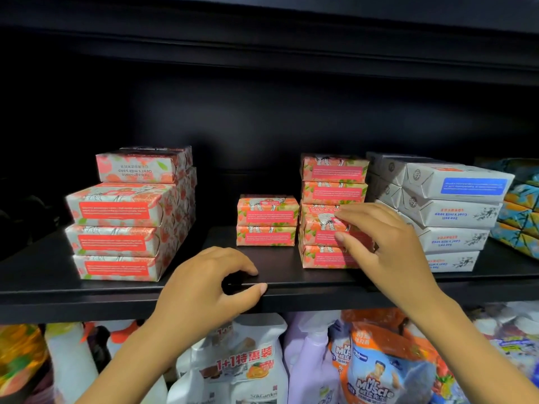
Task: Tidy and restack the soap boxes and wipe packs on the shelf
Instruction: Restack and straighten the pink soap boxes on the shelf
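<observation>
On the black shelf (116, 290) stand stacks of pink pomegranate soap boxes: a tall stack at the left (125, 220), a low stack of two in the middle (266, 220), and a taller stack to the right (334, 182). My right hand (385, 243) grips a pink soap box (318, 225) in that right stack, thumb on its front and fingers on top. My left hand (204, 287) rests at the shelf's front edge with fingers curled and nothing in it. White sea-salt soap boxes (455, 211) are stacked further right.
Blue-and-yellow patterned packs (522, 217) sit at the far right of the shelf. The shelf below holds cleaner refill pouches (376, 371) and white bottles (250, 365). The back wall and the shelf above are black.
</observation>
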A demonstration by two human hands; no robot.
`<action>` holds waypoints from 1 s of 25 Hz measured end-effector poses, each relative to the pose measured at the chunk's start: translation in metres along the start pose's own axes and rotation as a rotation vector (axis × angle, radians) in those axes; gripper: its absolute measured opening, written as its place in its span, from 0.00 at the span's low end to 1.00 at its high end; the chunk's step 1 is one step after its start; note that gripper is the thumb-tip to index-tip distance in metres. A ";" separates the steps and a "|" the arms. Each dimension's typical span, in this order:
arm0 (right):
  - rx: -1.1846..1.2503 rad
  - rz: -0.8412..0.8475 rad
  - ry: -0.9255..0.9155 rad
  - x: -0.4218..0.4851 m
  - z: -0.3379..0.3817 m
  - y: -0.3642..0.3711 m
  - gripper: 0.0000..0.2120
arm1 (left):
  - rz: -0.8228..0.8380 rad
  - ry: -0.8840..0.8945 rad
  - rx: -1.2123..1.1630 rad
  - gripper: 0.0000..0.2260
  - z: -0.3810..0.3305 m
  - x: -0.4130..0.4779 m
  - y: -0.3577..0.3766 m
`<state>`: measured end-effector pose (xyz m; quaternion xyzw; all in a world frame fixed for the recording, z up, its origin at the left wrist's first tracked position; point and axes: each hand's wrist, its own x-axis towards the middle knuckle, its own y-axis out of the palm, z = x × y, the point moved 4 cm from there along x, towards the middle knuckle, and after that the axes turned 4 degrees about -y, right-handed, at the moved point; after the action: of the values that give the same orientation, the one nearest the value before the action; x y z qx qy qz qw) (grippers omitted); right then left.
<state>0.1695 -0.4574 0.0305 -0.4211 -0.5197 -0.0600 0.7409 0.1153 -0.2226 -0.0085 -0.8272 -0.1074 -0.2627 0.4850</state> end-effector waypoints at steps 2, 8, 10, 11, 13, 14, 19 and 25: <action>0.013 -0.086 -0.068 0.004 0.017 0.000 0.11 | -0.006 -0.005 -0.004 0.19 0.000 0.000 0.000; -0.045 0.121 -0.179 0.043 0.073 0.039 0.20 | -0.007 -0.002 0.000 0.17 0.000 0.000 0.000; -0.144 0.271 -0.139 0.058 0.074 0.056 0.24 | -0.003 0.004 -0.019 0.19 0.001 0.000 0.000; -0.211 0.347 -0.098 0.065 0.072 0.064 0.24 | -0.002 0.005 -0.024 0.19 0.001 0.000 0.000; -0.349 0.501 0.012 0.073 0.068 0.077 0.25 | -0.004 0.009 -0.024 0.18 0.002 -0.001 0.000; -0.410 0.550 0.051 0.075 0.066 0.083 0.26 | -0.006 0.009 -0.024 0.19 0.002 -0.001 0.000; -0.546 0.467 -0.031 0.070 0.071 0.084 0.24 | -0.012 0.017 -0.038 0.14 0.001 -0.003 0.000; -0.282 0.215 -0.167 0.049 0.072 0.058 0.16 | 0.000 -0.026 -0.024 0.20 0.000 -0.004 -0.002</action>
<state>0.1700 -0.3538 0.0453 -0.5772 -0.5179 -0.0178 0.6311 0.1113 -0.2211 -0.0096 -0.8363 -0.1105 -0.2531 0.4737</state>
